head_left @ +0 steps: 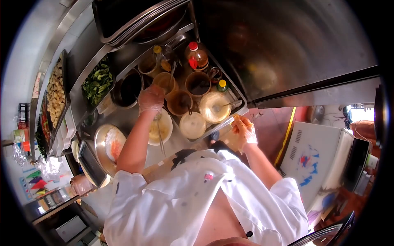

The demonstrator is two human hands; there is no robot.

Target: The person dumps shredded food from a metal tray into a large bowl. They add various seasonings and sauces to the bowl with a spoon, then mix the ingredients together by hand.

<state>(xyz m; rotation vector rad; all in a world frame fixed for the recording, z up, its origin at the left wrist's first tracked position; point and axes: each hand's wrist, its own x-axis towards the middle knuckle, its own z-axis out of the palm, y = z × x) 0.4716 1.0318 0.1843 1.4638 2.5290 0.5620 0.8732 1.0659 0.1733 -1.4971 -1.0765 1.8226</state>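
My left hand (151, 99), in a thin clear glove, reaches over the containers with its fingers curled closed. Whatever it may hold is hidden behind the hand. Right beside it is a round container with a utensil in it (166, 82). Under my left wrist sits a pale bowl (165, 128) of yellowish contents, with a thin metal utensil (160, 137) leaning in it. My right hand (243, 130), also gloved, is held near the counter's right corner. Its fingers are bent inward, and I cannot make out what is in them. A bowl of creamy contents (214, 107) stands close by.
Dark sauce pots (198, 84), a red-capped bottle (197, 56) and a yellow-capped bottle (222, 85) crowd the counter. A metal bowl (107, 143) lies left. Trays of green vegetables (98, 82) and pale chunks (56, 96) line the left side. A white appliance (314, 158) stands right.
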